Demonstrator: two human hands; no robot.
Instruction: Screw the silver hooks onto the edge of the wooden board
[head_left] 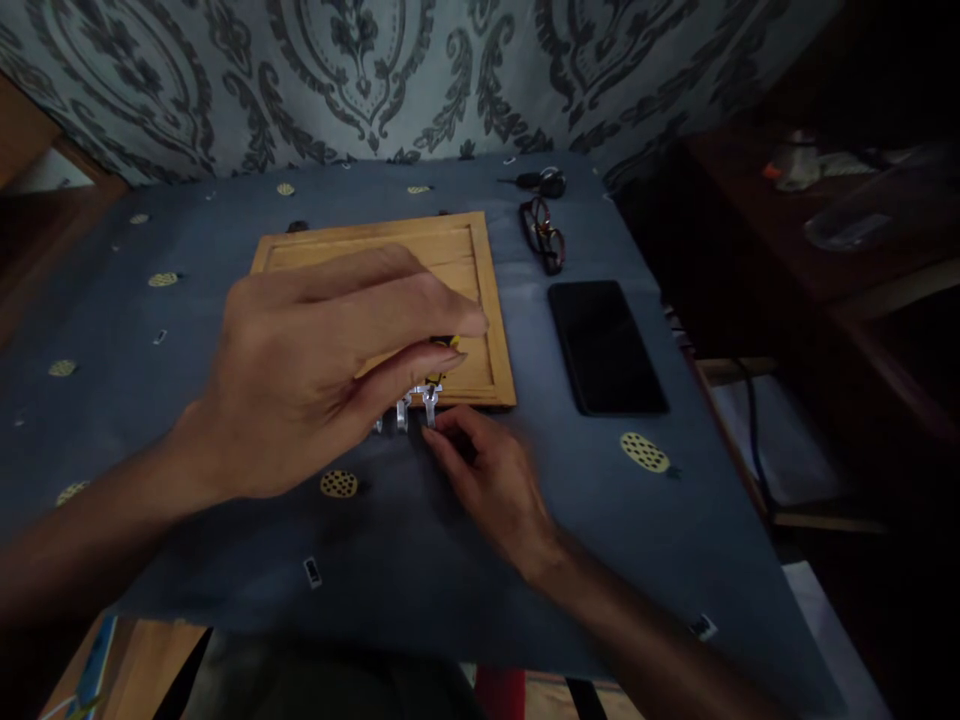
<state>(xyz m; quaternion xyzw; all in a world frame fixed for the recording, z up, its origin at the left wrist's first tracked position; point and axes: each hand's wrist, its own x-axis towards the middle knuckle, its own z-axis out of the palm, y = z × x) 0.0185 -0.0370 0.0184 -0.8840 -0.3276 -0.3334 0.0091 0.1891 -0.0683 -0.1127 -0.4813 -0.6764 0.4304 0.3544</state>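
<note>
My left hand (322, 360) is over a framed wooden board (486, 300), fingers bent toward the thumb in a loose pinch. A small yellow-and-black thing (435, 379) shows around that thumb; most of it is hidden, and what the fingers grip cannot be made out. At the board's near edge stick out several clear plastic pieces (403, 413), shaped like small clips or hooks. With thumb and fingertips together, my right hand (499, 485) pinches the end of the rightmost clear plastic piece (430, 405).
On the blue pineapple-print cloth (247, 570), a black phone (607, 348) lies right of the board. Beyond it are eyeglasses (541, 235) and a dark key-like item (544, 182). A patterned curtain (420, 80) hangs behind; dark furniture (780, 230) stands to the right.
</note>
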